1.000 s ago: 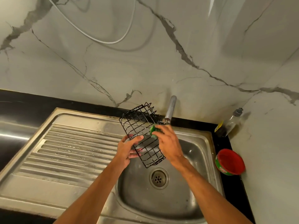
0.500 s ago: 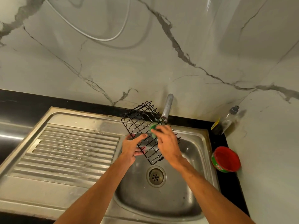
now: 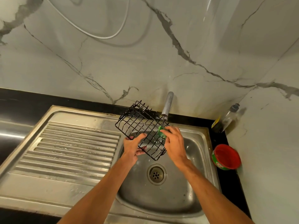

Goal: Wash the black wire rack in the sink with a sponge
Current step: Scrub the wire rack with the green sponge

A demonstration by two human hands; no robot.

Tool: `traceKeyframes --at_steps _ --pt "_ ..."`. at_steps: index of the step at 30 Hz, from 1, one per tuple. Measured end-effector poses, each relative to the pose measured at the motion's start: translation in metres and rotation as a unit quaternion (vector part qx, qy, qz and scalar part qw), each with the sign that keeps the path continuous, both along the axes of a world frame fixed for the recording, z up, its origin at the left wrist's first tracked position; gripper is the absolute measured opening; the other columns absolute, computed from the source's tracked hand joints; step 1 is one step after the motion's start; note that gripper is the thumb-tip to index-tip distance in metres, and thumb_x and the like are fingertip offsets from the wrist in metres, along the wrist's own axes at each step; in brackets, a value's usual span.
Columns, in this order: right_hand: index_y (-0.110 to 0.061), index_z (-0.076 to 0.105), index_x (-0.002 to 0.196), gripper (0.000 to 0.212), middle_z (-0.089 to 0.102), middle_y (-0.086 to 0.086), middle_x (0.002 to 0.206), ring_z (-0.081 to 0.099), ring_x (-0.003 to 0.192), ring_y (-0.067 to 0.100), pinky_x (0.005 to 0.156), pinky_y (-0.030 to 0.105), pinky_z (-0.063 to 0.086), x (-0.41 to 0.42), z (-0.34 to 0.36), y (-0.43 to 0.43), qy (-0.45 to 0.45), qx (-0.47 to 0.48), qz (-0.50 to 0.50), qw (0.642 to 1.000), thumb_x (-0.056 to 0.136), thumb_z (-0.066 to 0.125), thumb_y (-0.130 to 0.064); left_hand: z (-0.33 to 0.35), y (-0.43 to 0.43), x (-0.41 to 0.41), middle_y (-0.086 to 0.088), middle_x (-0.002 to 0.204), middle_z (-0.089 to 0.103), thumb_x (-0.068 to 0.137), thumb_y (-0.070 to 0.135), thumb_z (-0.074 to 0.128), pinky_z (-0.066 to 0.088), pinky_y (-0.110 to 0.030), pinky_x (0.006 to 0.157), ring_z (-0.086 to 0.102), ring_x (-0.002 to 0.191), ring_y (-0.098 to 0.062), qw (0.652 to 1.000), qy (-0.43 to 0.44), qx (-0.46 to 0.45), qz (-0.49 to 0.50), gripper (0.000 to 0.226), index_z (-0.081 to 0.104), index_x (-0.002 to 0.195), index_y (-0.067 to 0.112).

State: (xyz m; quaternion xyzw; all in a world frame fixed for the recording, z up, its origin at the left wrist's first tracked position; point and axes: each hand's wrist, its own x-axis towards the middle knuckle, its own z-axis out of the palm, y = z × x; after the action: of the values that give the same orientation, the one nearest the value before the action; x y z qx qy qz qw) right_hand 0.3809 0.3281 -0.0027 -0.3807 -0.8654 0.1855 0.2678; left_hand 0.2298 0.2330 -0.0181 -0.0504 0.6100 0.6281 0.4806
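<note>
Left hand (image 3: 133, 147) grips black wire rack (image 3: 142, 129) over sink (image 3: 199, 152). Right hand (image 3: 174, 139) pinches green sponge (image 3: 161, 132) against rack's far side. Best: steady rack, follow each wire, rotate for corners.

The wire rack (image 3: 139, 125) at centre is thin metal wire with a glossy black coating. The sponge (image 3: 161, 133) against it is a green pad, matt and rough-looking. The sink (image 3: 161, 202) is brushed stainless steel, dull-shiny and flecked with wet spots. Its ribbed drainboard (image 3: 72, 147) at left is scuffed and streaked. The faucet (image 3: 167, 104) is smooth polished metal. The 2 walls (image 3: 145, 62) are glossy, marble-patterned with grey veins. The countertop (image 3: 24, 99) is polished black. At right stand a glossy red plastic tub (image 3: 226, 156) and a clear plastic bottle (image 3: 229, 117).
</note>
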Motion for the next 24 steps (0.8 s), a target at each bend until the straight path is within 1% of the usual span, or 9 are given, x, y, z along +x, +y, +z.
traceKeyframes --at_steps 4,5,9,10,14,17,19,21,24 --pt "-0.012 0.070 0.116 0.049 0.064 0.004 0.119 0.054 0.110 0.020 0.090 0.033 0.055 -0.003 -0.004 -0.036 -0.055 0.095 0.181 0.977 0.074 0.069 0.013 -0.001 0.000 0.002 -0.013 0.104 0.063 0.070 0.019 0.090 0.064 -0.051 0.074 0.073 0.086 -0.039 1.000 -0.007 0.010 -0.007 0.076 0.051 0.132 0.001" --pt "-0.012 0.071 0.115 0.049 0.065 0.005 0.118 0.055 0.108 0.020 0.087 0.032 0.057 0.000 -0.004 -0.034 -0.056 0.104 0.188 0.975 0.072 0.072 0.012 -0.001 -0.001 0.002 -0.013 0.104 0.063 0.070 0.018 0.090 0.064 -0.051 0.074 0.073 0.085 -0.039 1.000 -0.008 0.013 -0.008 0.077 0.051 0.133 0.001" --pt "-0.012 0.071 0.114 0.050 0.065 0.005 0.116 0.058 0.106 0.020 0.092 0.036 0.056 0.008 0.003 -0.003 -0.003 0.041 0.002 0.999 0.071 0.073 0.013 -0.008 0.001 0.002 -0.011 0.106 0.057 0.069 0.016 0.090 0.062 -0.057 0.081 0.069 0.079 -0.037 1.000 -0.019 0.020 0.006 0.077 0.048 0.133 0.005" --pt "-0.013 0.071 0.115 0.049 0.065 0.004 0.117 0.057 0.107 0.019 0.094 0.036 0.055 0.008 0.005 -0.005 -0.005 0.032 -0.004 0.999 0.073 0.072 0.012 -0.009 0.001 0.002 -0.011 0.106 0.056 0.070 0.016 0.090 0.062 -0.057 0.080 0.069 0.078 -0.036 0.999 -0.024 0.021 0.010 0.076 0.049 0.133 0.006" --pt "-0.015 0.070 0.116 0.051 0.064 0.001 0.118 0.055 0.107 0.016 0.089 0.029 0.056 0.017 -0.008 -0.038 -0.048 0.105 0.139 0.984 0.071 0.075 0.009 -0.018 -0.003 -0.001 -0.013 0.109 0.059 0.068 0.017 0.089 0.063 -0.053 0.076 0.068 0.077 -0.035 0.999 -0.027 0.017 0.013 0.077 0.051 0.133 0.003" --pt "-0.015 0.071 0.114 0.053 0.063 0.000 0.117 0.049 0.106 0.006 0.096 0.016 0.046 0.027 -0.013 -0.025 -0.013 0.061 0.067 0.996 0.070 0.074 0.014 -0.019 -0.006 0.003 -0.016 0.118 0.059 0.066 0.016 0.090 0.064 -0.051 0.071 0.069 0.083 -0.038 0.999 -0.029 0.010 0.022 0.078 0.050 0.132 0.002" --pt "-0.014 0.071 0.115 0.052 0.062 0.000 0.117 0.046 0.106 0.004 0.099 0.007 0.036 0.023 -0.010 -0.026 -0.001 0.038 0.007 0.999 0.071 0.072 0.015 -0.017 -0.005 0.005 -0.013 0.112 0.056 0.070 0.016 0.088 0.064 -0.050 0.068 0.068 0.080 -0.036 0.999 -0.038 0.019 0.033 0.075 0.050 0.132 0.001" --pt "-0.014 0.072 0.114 0.049 0.063 0.000 0.116 0.049 0.107 0.009 0.096 0.015 0.045 0.016 -0.008 -0.042 -0.020 0.071 0.043 0.996 0.071 0.073 0.011 -0.016 -0.004 0.008 -0.013 0.107 0.052 0.074 0.016 0.085 0.063 -0.050 0.066 0.066 0.075 -0.034 0.998 -0.047 0.033 0.037 0.070 0.051 0.133 -0.003" --pt "-0.013 0.074 0.108 0.048 0.065 0.001 0.113 0.051 0.104 0.015 0.083 0.026 0.056 0.024 -0.014 -0.055 -0.044 0.122 0.123 0.984 0.066 0.076 0.009 -0.012 -0.005 0.008 -0.015 0.106 0.051 0.073 0.016 0.086 0.061 -0.046 0.063 0.067 0.066 -0.031 0.997 -0.043 0.036 0.043 0.074 0.050 0.134 -0.005"
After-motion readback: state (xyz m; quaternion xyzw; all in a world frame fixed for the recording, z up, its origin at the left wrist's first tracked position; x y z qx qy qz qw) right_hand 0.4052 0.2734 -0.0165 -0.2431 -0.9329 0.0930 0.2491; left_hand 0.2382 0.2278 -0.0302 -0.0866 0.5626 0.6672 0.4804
